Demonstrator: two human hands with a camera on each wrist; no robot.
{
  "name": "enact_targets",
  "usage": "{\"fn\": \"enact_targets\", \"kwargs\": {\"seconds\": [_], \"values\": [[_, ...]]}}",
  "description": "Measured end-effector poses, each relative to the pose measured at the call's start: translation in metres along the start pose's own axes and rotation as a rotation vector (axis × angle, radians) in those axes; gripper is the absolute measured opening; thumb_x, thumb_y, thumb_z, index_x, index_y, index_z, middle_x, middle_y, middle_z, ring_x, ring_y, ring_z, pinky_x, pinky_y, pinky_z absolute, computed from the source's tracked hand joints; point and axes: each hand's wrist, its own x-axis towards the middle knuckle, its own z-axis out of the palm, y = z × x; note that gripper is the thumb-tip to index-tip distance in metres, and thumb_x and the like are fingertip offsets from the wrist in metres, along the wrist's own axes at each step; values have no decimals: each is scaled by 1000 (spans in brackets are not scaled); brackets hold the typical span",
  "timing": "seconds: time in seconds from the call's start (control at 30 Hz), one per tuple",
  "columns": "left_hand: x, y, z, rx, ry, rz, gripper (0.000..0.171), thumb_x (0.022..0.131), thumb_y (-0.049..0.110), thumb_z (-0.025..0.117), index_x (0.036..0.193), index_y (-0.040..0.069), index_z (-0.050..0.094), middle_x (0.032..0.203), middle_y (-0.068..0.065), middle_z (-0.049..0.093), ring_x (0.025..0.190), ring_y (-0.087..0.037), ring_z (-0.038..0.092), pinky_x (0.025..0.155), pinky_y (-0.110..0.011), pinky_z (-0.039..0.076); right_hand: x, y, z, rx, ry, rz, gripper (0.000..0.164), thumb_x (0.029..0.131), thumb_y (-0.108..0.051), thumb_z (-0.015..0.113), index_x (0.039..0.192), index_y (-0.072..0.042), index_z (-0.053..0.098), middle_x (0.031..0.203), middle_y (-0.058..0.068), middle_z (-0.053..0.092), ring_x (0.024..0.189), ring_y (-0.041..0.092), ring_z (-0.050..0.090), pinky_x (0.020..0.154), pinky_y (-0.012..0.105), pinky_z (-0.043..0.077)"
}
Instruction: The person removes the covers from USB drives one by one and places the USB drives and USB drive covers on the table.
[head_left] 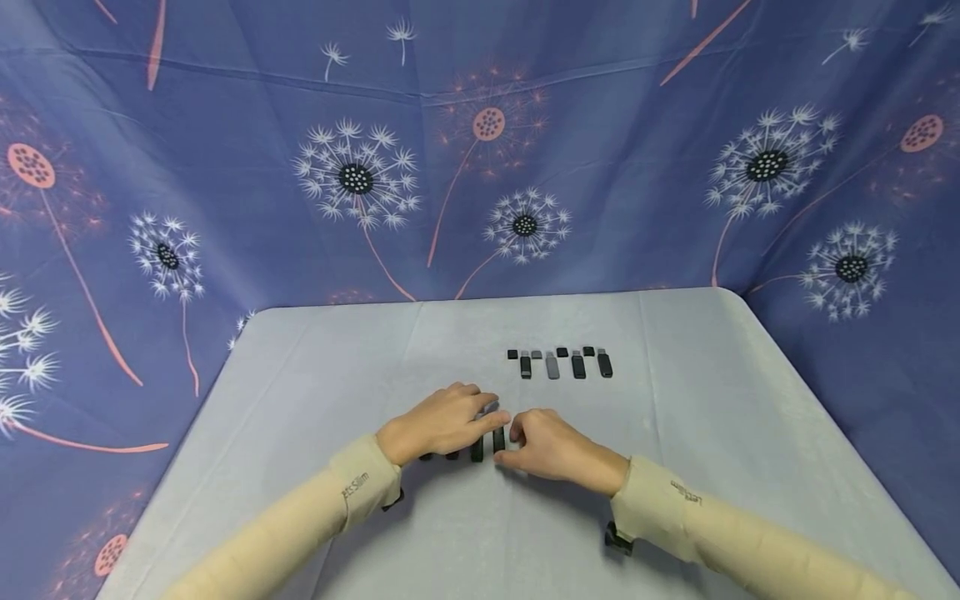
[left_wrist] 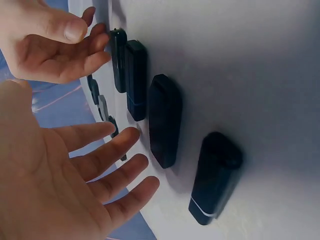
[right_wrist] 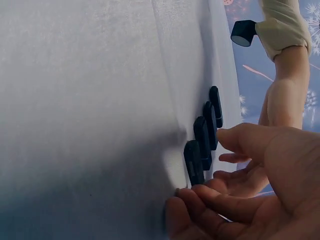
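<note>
Four near USB sticks point(head_left: 477, 450) side by side on the counter point(head_left: 712, 425), gaps between. My left fingers point(head_left: 483, 400) are by their far ends, my right fingers point(head_left: 519, 425) at the rightmost stick; can't tell if touching. Behind that row, off to the right: four far USB sticks point(head_left: 578, 366), each with a cap point(head_left: 562, 352) just left of its far end. Fabric backdrop point(head_left: 637, 183) behind the counter and along both sides.

your sleeves point(head_left: 270, 533): cream, dark lettering | your near sticks point(left_wrist: 166, 122): black, one pale-banded | far sticks point(head_left: 578, 366): three dark, one grey | table point(head_left: 360, 350): pale grey-blue | backdrop you face point(head_left: 637, 208): blue-violet, white-and-coral dandelion print
</note>
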Motion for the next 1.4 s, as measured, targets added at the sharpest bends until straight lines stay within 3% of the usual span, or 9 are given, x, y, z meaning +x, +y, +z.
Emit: {"fn": "enact_targets", "kwargs": {"seconds": [0.13,0.23,0.3,0.57,0.73,1.0,1.17,1.4], "values": [[6,2,4,23,30,98,43,108,43,51,125,10,72,110,-6,72,98,-19,68,85,-36,57,2,3,3,34,7,14,29,86,-29,83,71,-10,66,54,-5,59,49,9,54,51,25,43],[10,3,8,67,77,170,16,103,26,65,103,14,76,88,2,67,75,-9,59,65,-26,50,5,4,6,28,30,25,34,85,-29,83,62,-14,62,50,-9,54,46,7,49,47,23,38],[12,4,9,90,97,182,7,99,19,70,94,16,74,82,4,63,70,-7,54,60,-24,46,8,5,8,18,44,27,37,85,-30,83,59,-16,61,50,-10,52,46,6,46,46,23,36],[15,8,10,120,93,153,7,91,15,76,96,17,81,95,1,72,85,-12,66,74,-31,56,13,2,12,2,49,66,48,85,-33,83,52,-18,51,44,-12,38,42,6,35,42,22,26],[14,10,12,103,104,145,10,92,16,77,100,16,83,101,0,74,92,-16,69,81,-34,58,15,-2,12,18,41,96,52,85,-29,83,49,-20,46,43,-12,35,41,6,32,42,22,23],[12,12,13,105,142,121,4,90,21,82,94,19,81,99,4,73,93,-19,67,79,-34,57,14,0,16,49,56,109,51,84,-27,83,46,-19,48,41,-12,37,40,5,34,42,21,25],[11,12,14,103,166,102,9,89,26,84,93,21,77,98,6,71,94,-18,65,81,-35,56,12,5,16,67,78,59,42,83,-23,82,52,-16,55,47,-11,45,45,6,41,45,21,31],[5,14,12,43,223,88,14,89,28,82,96,22,72,107,7,73,110,-23,65,91,-46,53,3,9,14,126,113,-5,27,88,-18,79,72,-13,57,62,-4,54,51,8,47,49,22,38]]}}
